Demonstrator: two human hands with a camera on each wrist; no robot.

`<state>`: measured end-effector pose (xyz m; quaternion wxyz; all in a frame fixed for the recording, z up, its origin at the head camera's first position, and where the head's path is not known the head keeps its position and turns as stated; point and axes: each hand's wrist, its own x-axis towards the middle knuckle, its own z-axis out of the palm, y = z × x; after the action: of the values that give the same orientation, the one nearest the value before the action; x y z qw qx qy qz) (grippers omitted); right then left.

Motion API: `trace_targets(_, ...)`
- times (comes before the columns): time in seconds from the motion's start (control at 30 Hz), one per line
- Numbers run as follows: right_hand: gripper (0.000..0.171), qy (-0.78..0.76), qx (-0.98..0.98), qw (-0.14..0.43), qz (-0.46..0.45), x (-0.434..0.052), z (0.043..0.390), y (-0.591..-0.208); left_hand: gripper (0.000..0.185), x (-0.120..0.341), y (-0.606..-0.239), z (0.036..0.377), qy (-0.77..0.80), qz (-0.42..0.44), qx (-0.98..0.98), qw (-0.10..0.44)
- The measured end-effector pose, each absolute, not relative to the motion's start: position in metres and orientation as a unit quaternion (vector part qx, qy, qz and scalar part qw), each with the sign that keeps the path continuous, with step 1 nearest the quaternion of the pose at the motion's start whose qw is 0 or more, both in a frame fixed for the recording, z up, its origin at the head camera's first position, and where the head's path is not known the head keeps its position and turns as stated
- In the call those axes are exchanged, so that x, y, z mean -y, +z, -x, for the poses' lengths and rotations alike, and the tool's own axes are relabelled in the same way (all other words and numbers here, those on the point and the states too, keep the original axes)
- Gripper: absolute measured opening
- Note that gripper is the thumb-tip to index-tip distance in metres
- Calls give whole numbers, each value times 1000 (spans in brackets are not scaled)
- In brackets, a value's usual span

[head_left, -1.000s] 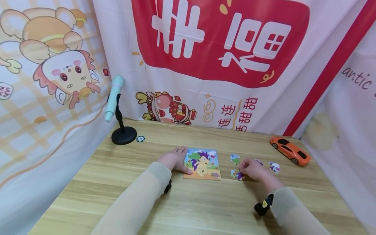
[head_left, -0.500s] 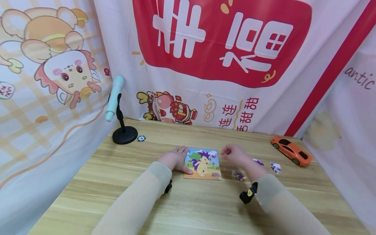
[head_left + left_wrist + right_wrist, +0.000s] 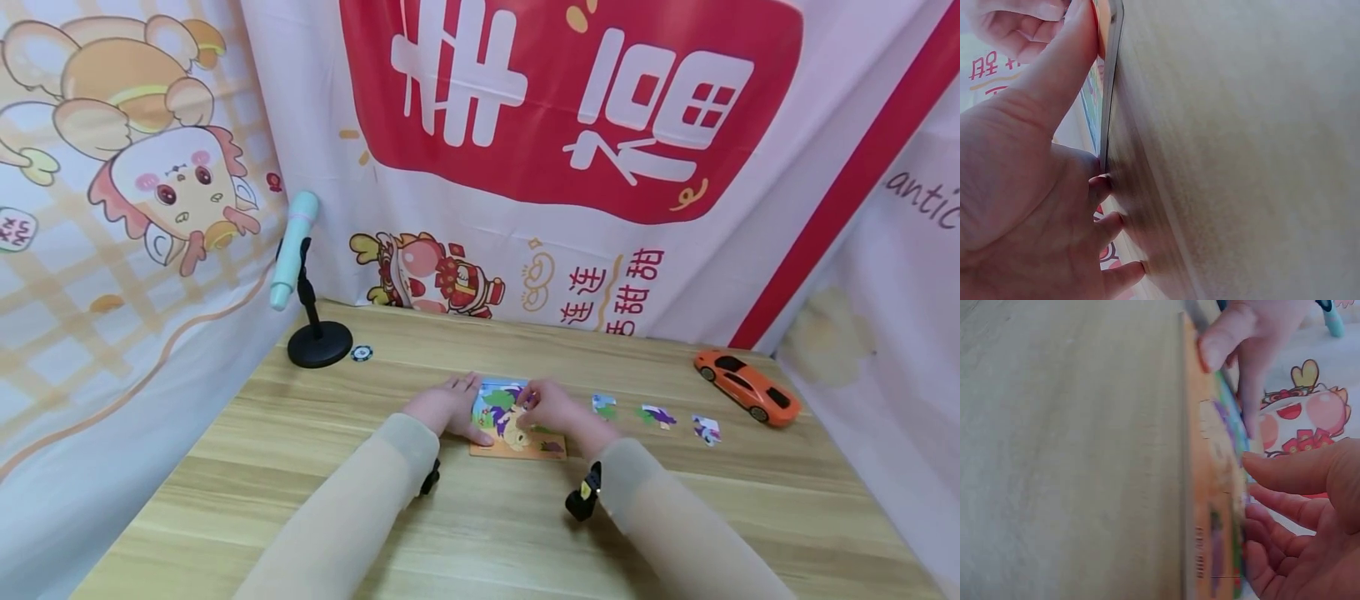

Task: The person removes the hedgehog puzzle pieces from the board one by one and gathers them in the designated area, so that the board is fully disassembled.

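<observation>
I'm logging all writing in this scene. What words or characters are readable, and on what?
"幸福": large white characters on the red panel of the backdrop.
"连连" and "甜甜": red characters low on the backdrop, a further character cut off by the table.
"antic": dark script on the right curtain, cut off.
Puzzle board, loose pieces, toy car: nothing legible.

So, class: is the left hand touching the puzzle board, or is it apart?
Touching. In the left wrist view the left hand's thumb lies on the puzzle board's face and a fingertip meets its edge; the head view agrees.
</observation>
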<state>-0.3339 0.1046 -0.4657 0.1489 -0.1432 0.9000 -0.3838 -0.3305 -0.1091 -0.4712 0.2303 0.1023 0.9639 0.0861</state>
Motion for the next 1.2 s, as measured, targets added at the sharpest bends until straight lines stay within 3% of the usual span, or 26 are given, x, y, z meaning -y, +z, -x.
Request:
trace_targets(0.3,44,-353,-919,135,115,-100,332,-473,128,110,-478,336,76,-105,-965,227)
trace_targets(0.93,47,-352,-919,144,106,-97,335,-475,131,111,-475,334,85,-107,-964,227)
trace_targets(1.2,49,-361,-915,148,107,-96,336,-475,123,109,-461,322,91,-113,-964,224)
